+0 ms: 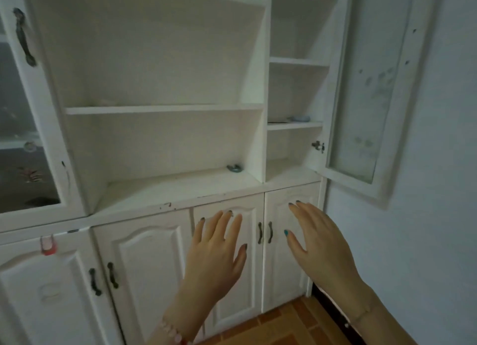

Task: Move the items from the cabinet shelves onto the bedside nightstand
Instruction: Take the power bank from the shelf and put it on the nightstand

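Head view: faces a white cabinet (160, 60), with open shelves above and panelled lower doors (144, 267) below.

Left hand (214, 251): raised at 6 o'clock of frame, back toward camera, fingers straight and slightly spread, grips nothing. Overlaps a lower door; contact cannot be told.

Right hand (320, 244): raised at 5 o'clock of frame, fingers straight, thumb held apart, grips nothing. Hangs in front of the rightmost lower door.

Task items:
- Small blue-grey item (235, 168): lies on the bottom shelf of the wide middle bay, in the rear right corner, at 12 o'clock from the left hand and well apart from it.
- Pale blue item (299, 118): lies on a shelf of the narrow right bay, at 12 o'clock from the right hand. Too blurred to identify.

Surroundings:
- Open glass door (361, 99): hangs swung outward at 3 o'clock of the narrow bay, pane smudged, on a dark hinge (318, 146). Stands at 1 o'clock from the right hand, beside the bay opening.
- Glazed door (25, 112): at 9 o'clock of frame, with dark handle (24, 36); blurred shapes behind the pane.
- Paired dark handles (265, 232): between the two hands.
- Red clip (48, 245): on the cabinet front at 8 o'clock.
- Beaded bracelet (171, 331): on the left wrist.
- Orange tiled floor (291, 324): at 6 o'clock.
- Pale wall (438, 164): at 3 o'clock.
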Demonstrator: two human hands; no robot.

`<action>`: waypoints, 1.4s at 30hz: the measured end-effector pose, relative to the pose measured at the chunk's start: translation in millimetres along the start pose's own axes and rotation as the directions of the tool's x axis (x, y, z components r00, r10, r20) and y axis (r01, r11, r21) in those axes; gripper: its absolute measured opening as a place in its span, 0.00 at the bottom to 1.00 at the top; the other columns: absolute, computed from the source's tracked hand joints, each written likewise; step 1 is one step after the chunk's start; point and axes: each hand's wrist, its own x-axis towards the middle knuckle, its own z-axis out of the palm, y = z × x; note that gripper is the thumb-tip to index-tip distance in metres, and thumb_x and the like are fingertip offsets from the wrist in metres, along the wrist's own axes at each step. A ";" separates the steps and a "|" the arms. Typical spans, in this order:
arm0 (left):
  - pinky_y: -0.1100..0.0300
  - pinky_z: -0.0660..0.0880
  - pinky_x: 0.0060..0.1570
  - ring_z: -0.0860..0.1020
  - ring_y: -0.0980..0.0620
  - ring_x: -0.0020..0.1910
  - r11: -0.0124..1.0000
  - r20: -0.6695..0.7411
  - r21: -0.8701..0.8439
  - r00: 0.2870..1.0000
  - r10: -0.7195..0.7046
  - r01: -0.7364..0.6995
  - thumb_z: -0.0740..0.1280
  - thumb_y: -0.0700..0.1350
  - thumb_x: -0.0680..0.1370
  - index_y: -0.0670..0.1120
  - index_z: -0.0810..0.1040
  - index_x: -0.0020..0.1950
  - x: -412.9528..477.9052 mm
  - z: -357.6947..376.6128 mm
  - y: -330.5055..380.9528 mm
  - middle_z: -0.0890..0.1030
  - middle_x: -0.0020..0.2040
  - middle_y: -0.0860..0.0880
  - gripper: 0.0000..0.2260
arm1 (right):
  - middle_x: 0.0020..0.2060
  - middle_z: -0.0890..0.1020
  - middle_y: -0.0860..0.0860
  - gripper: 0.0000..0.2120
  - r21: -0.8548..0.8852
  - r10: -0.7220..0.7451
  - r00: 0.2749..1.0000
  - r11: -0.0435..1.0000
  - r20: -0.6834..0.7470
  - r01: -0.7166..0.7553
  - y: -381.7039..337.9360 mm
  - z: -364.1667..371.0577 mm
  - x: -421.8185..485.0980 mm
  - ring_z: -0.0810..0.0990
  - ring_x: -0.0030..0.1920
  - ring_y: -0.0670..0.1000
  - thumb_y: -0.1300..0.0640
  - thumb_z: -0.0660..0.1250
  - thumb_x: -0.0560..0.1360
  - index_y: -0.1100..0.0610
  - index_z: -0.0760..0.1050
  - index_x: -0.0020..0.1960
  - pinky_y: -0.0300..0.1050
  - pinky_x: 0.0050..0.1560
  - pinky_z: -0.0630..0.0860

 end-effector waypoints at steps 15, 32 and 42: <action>0.43 0.72 0.61 0.75 0.45 0.63 0.991 0.069 -0.076 0.991 0.115 -0.110 0.55 0.54 0.76 0.45 0.73 0.66 140.4 156.5 65.2 0.78 0.62 0.45 0.23 | 0.64 0.74 0.56 0.26 0.049 0.165 0.985 0.985 0.048 -0.167 165.6 94.0 75.8 0.72 0.65 0.58 0.47 0.57 0.74 0.59 0.68 0.68 0.58 0.62 0.71; 0.45 0.73 0.59 0.77 0.46 0.60 0.998 -0.125 0.033 0.990 0.059 -0.056 0.56 0.53 0.75 0.45 0.73 0.64 366.0 256.2 105.0 0.79 0.59 0.46 0.21 | 0.62 0.75 0.55 0.26 0.052 -0.011 0.998 0.999 -0.060 0.014 337.4 164.7 271.9 0.74 0.63 0.55 0.46 0.51 0.74 0.58 0.69 0.67 0.53 0.60 0.74; 0.46 0.73 0.58 0.77 0.45 0.58 0.997 -0.105 -0.037 0.992 0.069 -0.073 0.57 0.53 0.75 0.44 0.76 0.62 453.8 343.3 81.9 0.79 0.58 0.46 0.21 | 0.60 0.77 0.54 0.25 0.022 -0.043 0.998 0.999 -0.050 0.044 380.6 240.9 347.1 0.75 0.61 0.55 0.48 0.53 0.74 0.59 0.70 0.65 0.54 0.59 0.74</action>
